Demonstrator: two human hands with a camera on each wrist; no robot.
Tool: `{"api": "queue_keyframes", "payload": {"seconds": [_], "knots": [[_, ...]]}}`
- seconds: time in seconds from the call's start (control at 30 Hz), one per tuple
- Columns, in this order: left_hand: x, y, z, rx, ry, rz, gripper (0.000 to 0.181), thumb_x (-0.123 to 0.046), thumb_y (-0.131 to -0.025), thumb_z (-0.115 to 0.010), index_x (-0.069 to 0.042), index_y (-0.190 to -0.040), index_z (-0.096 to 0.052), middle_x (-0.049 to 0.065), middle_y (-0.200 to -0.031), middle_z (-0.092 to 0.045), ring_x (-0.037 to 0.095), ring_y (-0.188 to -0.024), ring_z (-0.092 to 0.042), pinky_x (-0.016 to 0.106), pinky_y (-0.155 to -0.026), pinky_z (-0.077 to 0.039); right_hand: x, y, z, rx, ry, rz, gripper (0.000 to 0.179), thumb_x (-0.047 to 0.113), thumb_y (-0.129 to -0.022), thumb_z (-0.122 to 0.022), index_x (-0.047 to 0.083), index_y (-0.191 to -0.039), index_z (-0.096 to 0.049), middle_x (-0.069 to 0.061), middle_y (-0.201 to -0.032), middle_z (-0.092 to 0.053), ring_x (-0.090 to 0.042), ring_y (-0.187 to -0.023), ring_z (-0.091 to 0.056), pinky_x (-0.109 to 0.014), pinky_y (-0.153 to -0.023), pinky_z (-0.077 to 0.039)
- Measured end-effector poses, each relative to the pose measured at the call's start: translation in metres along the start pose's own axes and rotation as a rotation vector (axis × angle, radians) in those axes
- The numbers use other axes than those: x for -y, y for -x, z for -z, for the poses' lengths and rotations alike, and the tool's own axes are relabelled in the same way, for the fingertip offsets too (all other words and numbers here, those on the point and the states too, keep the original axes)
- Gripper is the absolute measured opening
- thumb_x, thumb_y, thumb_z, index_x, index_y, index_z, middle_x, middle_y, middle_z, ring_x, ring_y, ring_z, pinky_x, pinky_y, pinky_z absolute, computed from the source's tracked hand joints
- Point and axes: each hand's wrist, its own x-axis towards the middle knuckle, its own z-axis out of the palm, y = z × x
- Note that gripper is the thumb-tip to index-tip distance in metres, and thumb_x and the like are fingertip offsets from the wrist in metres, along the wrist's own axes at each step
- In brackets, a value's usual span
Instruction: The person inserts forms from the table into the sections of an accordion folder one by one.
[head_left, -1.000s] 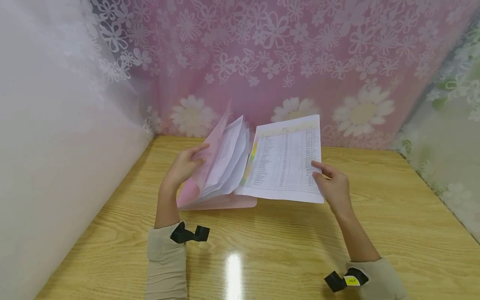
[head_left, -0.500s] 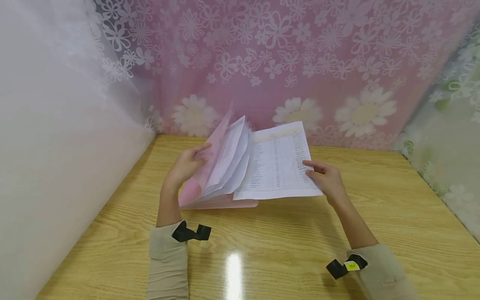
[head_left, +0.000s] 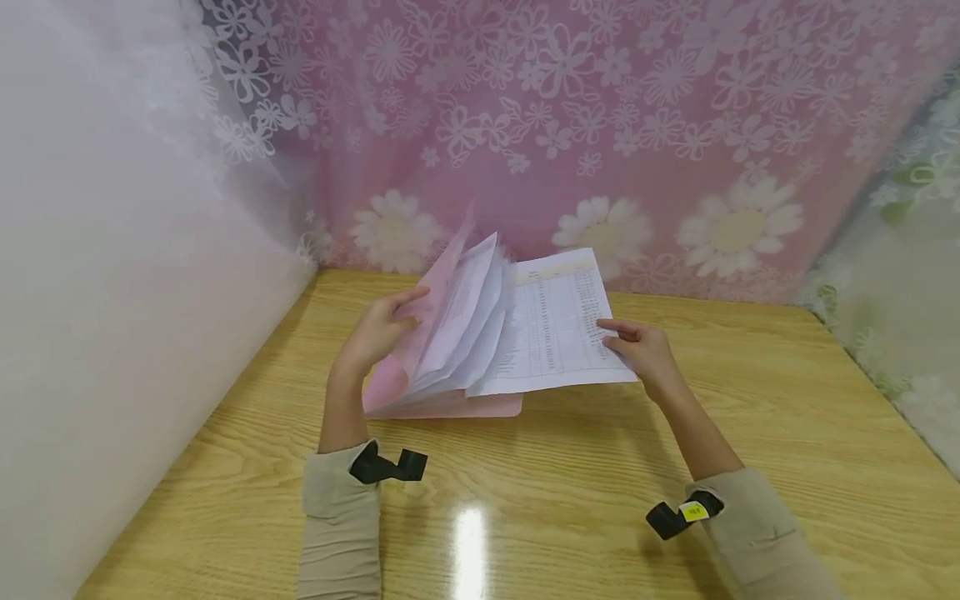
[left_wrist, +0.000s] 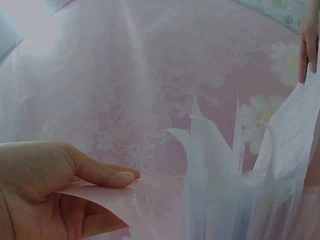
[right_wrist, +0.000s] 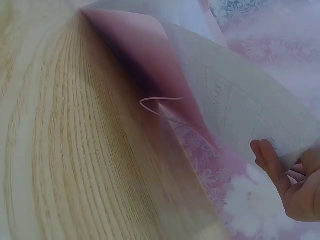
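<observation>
A pink translucent folder (head_left: 483,406) stands part open on the table, its front cover raised. My left hand (head_left: 375,333) pinches that cover between thumb and fingers; the left wrist view shows the thumb (left_wrist: 117,177) on top of it. Inside, several loosely fanned clear sleeves (left_wrist: 210,150) hold papers. To the right is a printed sheet (head_left: 555,325) with a table of text, its left edge hidden behind the fanned pages. My right hand (head_left: 648,354) pinches this sheet at its right edge, with the fingertips (right_wrist: 267,150) showing against the paper in the right wrist view.
The wood-grain table (head_left: 570,492) runs under the folder and both arms. A pink flowered curtain (head_left: 480,125) hangs at its back edge, a white sheet (head_left: 112,250) on the left and a pale flowered one (head_left: 922,333) on the right.
My right hand has moved left with the printed sheet, bringing it closer against the folder's pages; the coloured strip on its left side is now hidden. The left hand keeps its hold on the cover.
</observation>
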Motion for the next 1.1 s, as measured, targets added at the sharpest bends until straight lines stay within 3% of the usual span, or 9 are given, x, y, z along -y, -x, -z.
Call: {"api": "queue_keyframes", "payload": {"seconds": [0.2, 0.8, 1.1], "knots": [[-0.001, 0.0, -0.001, -0.001, -0.004, -0.003, 0.043, 0.004, -0.091, -0.048, 0.001, -0.134, -0.045, 0.01, -0.139, -0.04, 0.022, -0.111, -0.038, 0.035, -0.085, -0.031, 0.0, -0.004, -0.005, 0.021, -0.041, -0.01, 0.038, 0.005, -0.091, -0.054, -0.004, -0.128, -0.052, -0.026, -0.123, -0.05, -0.013, -0.08, -0.062, -0.027, -0.065, -0.051], [-0.002, 0.0, -0.001, -0.007, -0.023, -0.005, 0.043, 0.004, -0.091, -0.048, 0.001, -0.134, -0.046, 0.011, -0.139, -0.04, 0.021, -0.111, -0.038, 0.035, -0.085, -0.032, 0.003, -0.005, -0.049, -0.004, -0.097, -0.005, 0.034, 0.001, -0.089, -0.056, -0.004, -0.122, -0.057, -0.023, -0.121, -0.054, -0.027, -0.097, -0.058, -0.024, -0.069, -0.05], [-0.001, 0.0, -0.001, 0.0, -0.019, -0.006, 0.043, 0.004, -0.091, -0.048, 0.0, -0.134, -0.046, 0.011, -0.14, -0.039, 0.018, -0.12, -0.035, 0.035, -0.088, -0.032, 0.006, -0.007, -0.068, 0.001, -0.086, -0.016, 0.033, 0.003, -0.088, -0.057, -0.002, -0.12, -0.059, -0.021, -0.121, -0.055, -0.026, -0.097, -0.057, -0.023, -0.07, -0.049]]}}
